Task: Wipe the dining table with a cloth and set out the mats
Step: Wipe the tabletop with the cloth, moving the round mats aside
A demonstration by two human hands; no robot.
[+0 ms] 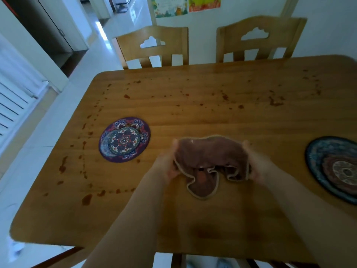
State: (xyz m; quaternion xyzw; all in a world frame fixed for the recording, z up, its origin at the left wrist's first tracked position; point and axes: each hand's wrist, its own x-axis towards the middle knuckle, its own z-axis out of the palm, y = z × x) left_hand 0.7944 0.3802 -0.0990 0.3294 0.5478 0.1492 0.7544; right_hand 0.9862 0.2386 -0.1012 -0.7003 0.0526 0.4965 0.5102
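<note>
The left hand and right hand are gripping the brown cloth, bunching it between them over the desk. Wiping is seemingly starting; next it needs pressing onto the reddish stains beyond both hands.

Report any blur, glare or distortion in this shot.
Head view: left hand, right hand and cloth are motion-blurred; the purple mat is sharper; the wide-angle lens bows the table edges; daylight glares off the floor, upper left.
</note>
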